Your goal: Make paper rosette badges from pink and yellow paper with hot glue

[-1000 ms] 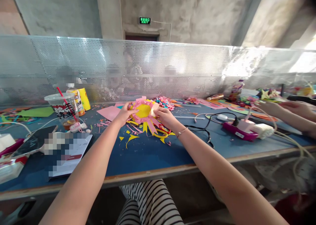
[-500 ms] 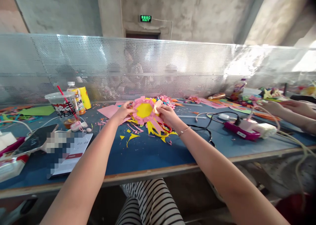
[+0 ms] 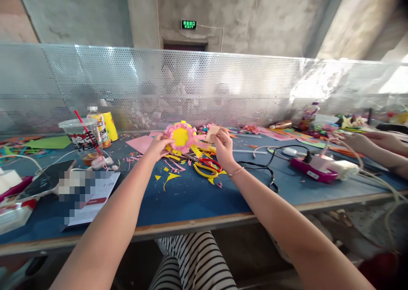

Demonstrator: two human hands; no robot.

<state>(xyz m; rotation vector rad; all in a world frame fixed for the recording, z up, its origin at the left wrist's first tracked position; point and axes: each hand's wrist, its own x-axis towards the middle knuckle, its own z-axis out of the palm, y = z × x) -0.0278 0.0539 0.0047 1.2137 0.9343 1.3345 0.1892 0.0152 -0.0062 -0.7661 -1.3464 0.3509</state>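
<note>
A pink paper flower with a yellow centre [image 3: 180, 136] is tilted up above the table, its left edge pinched by my left hand [image 3: 158, 147]. Pink and yellow paper strips hang off its right side. Between the fingertips of my right hand [image 3: 224, 145] is a small beige flat piece [image 3: 212, 133], just right of the flower; I cannot make out its material. Scissors with yellow and red handles [image 3: 204, 174] lie below my hands among yellow and pink paper scraps [image 3: 172, 177]. A pink paper sheet [image 3: 140, 144] rests behind my left hand.
At left stand a plastic cup with a red straw [image 3: 83, 137] and a bottle [image 3: 101, 128], near a phone [image 3: 95, 203]. Cables and a purple power strip [image 3: 314, 171] lie at right. Another person's hands [image 3: 360, 145] work farther right. A perforated metal screen [image 3: 255, 90] borders the back.
My right hand has moved up and right with the beige piece, away from the flower. The flower has shifted slightly left and up in my left hand. The scissors handles are more exposed.
</note>
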